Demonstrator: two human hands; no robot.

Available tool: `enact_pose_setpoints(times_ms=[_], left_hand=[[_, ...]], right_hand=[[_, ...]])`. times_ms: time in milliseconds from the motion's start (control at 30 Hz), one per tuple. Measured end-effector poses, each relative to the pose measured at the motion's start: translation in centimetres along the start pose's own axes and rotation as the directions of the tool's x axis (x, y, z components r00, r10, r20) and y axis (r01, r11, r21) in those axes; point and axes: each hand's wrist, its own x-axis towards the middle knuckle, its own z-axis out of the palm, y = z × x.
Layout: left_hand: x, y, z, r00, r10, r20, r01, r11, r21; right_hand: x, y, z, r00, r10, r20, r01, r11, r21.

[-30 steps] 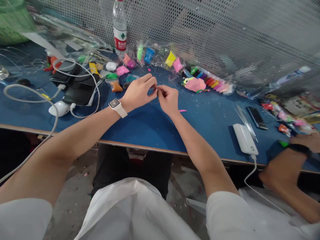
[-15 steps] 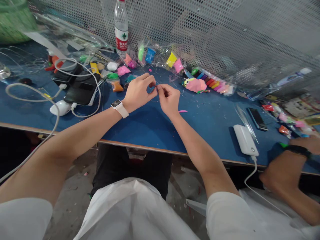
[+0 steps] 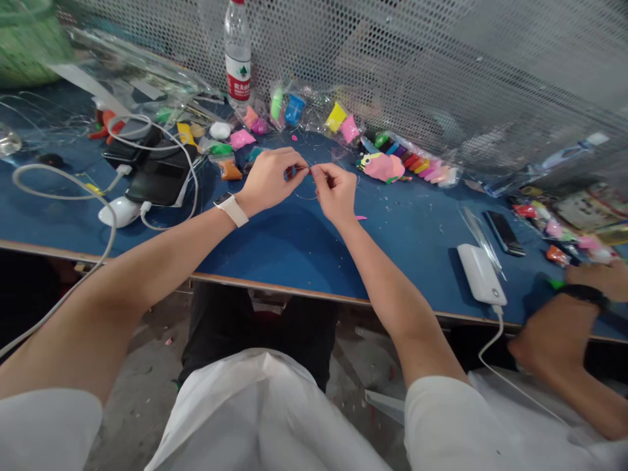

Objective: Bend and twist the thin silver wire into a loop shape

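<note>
My left hand (image 3: 275,176), with a pale watch (image 3: 232,209) on the wrist, pinches thumb and forefinger together over the blue table. Its fingertips almost meet those of my right hand (image 3: 335,190), which is closed in a pinch too. Whatever sits between the fingertips is too small and dark to name. Just right of my right hand lies a pink clay figure (image 3: 381,167) with a yellow face and a round eye. A thin pink sliver (image 3: 361,218) rests beside the right wrist. Small bags of orange clay (image 3: 229,169) and pink clay (image 3: 242,139) lie beyond my left hand.
A water bottle (image 3: 238,59) stands at the back against the perforated metal panel (image 3: 417,59). Black devices (image 3: 159,176) and white cables are on the left. To the right are a white power bank (image 3: 481,275), a phone (image 3: 504,233) and another person's hands (image 3: 554,333).
My left hand has turned slightly and its fingers have straightened a little. My right hand has shifted slightly right. Both stay pinched close together.
</note>
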Motion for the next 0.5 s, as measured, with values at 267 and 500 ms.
enact_pose_setpoints(times_ms=[267,500], left_hand=[[0.4,0.1,0.2,0.985,-0.174,0.015,0.169,0.928,-0.332],[0.1,-1.5,0.3,0.997,-0.071,0.038,0.075,0.991,-0.113]], right_hand=[[0.1,0.5,0.0,0.996,0.078,0.049,-0.082,0.992,0.095],[0.2,0.0,-0.2,1.0,0.0,0.016,0.0,0.999,-0.038]])
